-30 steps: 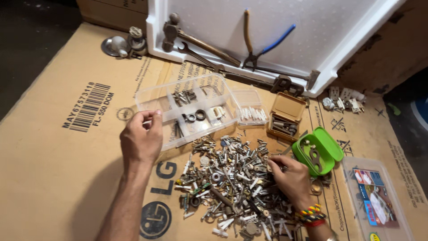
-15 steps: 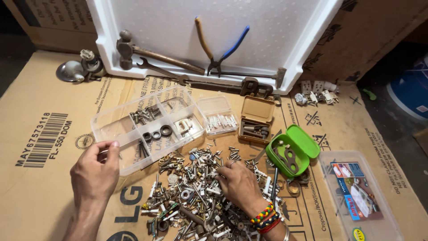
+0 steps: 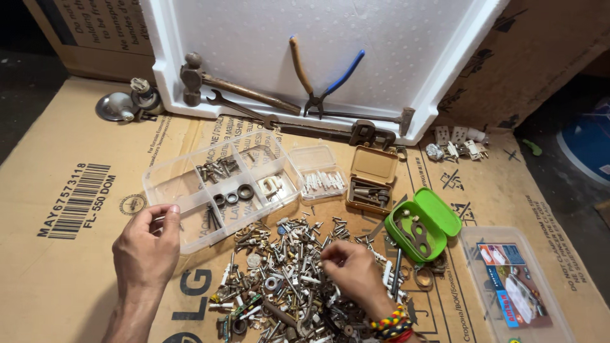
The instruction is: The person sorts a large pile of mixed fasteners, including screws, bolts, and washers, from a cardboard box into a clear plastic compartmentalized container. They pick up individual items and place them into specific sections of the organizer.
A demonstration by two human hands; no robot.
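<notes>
My left hand (image 3: 147, 244) rests at the near left corner of a clear plastic compartment box (image 3: 170, 185), thumb and fingers pinching its edge. The box holds screws, dark rings and a white part in separate cells. My right hand (image 3: 351, 272), with coloured bead bracelets on the wrist, is down in a big heap of mixed screws, bolts, washers and wall plugs (image 3: 286, 282). Its fingers are curled together over the heap, and I cannot tell whether a small piece is pinched between them.
A small clear box of white plugs (image 3: 321, 174), an open tan box (image 3: 372, 180) and an open green case (image 3: 427, 223) sit behind the heap. A lidded clear box (image 3: 513, 282) lies at right. A white foam tray (image 3: 318, 57) holds a hammer, wrench and pliers. Cardboard (image 3: 70, 267) covers the floor.
My right hand moved left from the heap's right edge toward its middle and drew its fingers together. The left hand stayed on the box edge. The view shifted.
</notes>
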